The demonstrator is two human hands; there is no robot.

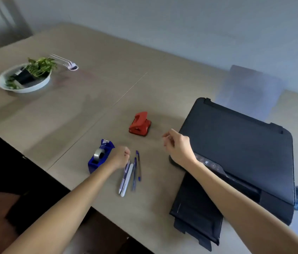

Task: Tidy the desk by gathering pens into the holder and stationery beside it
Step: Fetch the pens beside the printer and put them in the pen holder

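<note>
Several pens (130,173) lie side by side on the beige desk (82,110) near its front edge, some white, some blue. A blue tape dispenser (99,156) stands just left of them. A red hole punch (140,124) sits farther back. My left hand (120,157) hovers in a loose fist over the pens' far ends, between them and the dispenser, holding nothing. My right hand (178,146) is raised to the right of the pens with its fingers curled and nothing visibly in it. No pen holder is in view.
A black printer (236,153) with its paper tray pulled out fills the right side of the desk. A white bowl (23,79) with a small green plant stands at the far left, a white object (71,66) beside it. The desk edge drops off at the left front.
</note>
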